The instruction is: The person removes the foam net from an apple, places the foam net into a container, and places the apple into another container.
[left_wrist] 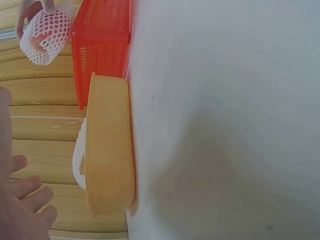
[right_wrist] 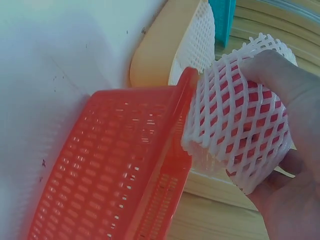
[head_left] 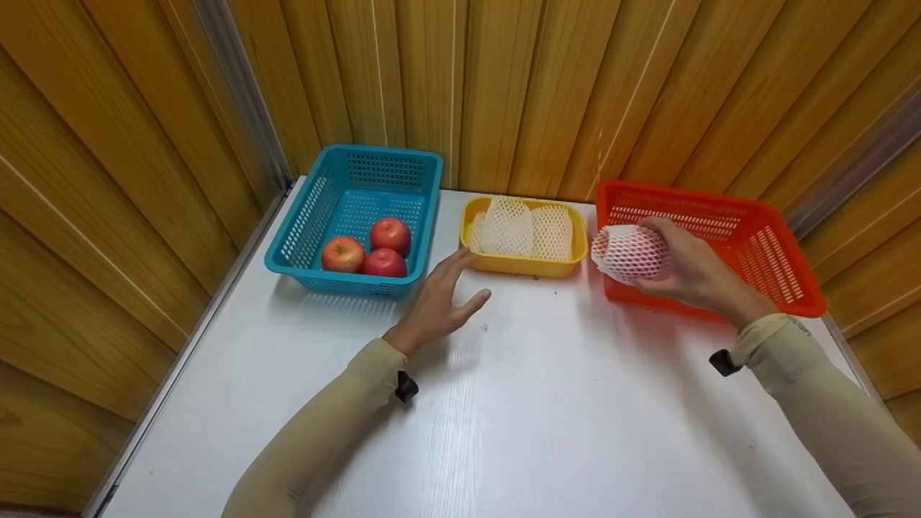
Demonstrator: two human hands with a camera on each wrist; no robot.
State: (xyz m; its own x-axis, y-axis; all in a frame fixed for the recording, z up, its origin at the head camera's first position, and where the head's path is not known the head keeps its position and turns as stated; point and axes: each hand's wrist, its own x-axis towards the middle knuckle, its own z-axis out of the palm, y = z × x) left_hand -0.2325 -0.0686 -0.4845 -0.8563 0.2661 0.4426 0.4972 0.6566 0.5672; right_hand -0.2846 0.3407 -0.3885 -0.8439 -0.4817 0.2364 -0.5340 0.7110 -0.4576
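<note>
My right hand [head_left: 683,270] grips an apple wrapped in a white foam net sleeve [head_left: 629,252], held at the left rim of the red basket [head_left: 719,194]. Red skin shows through the mesh in the right wrist view, with the thumb and fingers around the sleeve [right_wrist: 245,115]. My left hand [head_left: 439,302] is over the table with its fingers extended, fingertips close to the front left of the yellow tray [head_left: 529,266]. Several foam net sleeves [head_left: 511,226] lie in that tray. Three apples [head_left: 385,262] rest in the front part of the blue basket [head_left: 360,283].
The blue, yellow and red containers stand in a row along the far side of the white table [head_left: 518,403]. Wood-patterned panels [head_left: 496,93] rise behind and at both sides. The red basket's rim stands higher than the yellow tray.
</note>
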